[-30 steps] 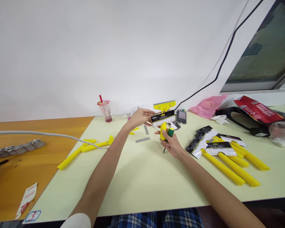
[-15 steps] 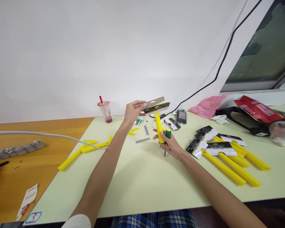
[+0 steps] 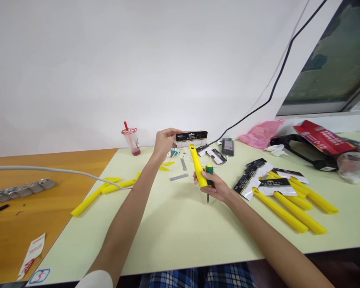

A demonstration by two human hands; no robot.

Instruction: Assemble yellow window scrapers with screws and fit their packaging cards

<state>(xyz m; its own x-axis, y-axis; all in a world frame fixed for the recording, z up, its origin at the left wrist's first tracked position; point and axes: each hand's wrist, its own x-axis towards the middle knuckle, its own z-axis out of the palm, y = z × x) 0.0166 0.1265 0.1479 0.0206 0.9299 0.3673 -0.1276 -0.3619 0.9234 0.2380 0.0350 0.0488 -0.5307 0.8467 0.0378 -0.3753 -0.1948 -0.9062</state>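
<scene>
Between the fingertips of my left hand (image 3: 165,144) is a black-and-white cardboard packaging card (image 3: 191,137), its printed side facing me. My right hand (image 3: 216,186) is closed around a yellow plastic handle (image 3: 198,168) and also keeps hold of a screwdriver (image 3: 209,171) with a green grip, its shaft pointing down. The handle's upper end, which has a hole, is just below the card's lower edge; whether they touch I cannot tell. Two flat metal strips (image 3: 179,177) and small yellow pieces (image 3: 167,166) lie on the table beyond my hands.
Several yellow handles with cards (image 3: 280,210) are piled at right, and other yellow handles (image 3: 88,202) lie at left. A cup with a straw (image 3: 132,142) stands near the wall. Further back are a dark device (image 3: 227,147), a pink bag (image 3: 262,134) and a red package (image 3: 321,138).
The card has turned from a tilted position to face me and shifted slightly left and down. The yellow handle's top has leaned left, and the right hand has lowered slightly.
</scene>
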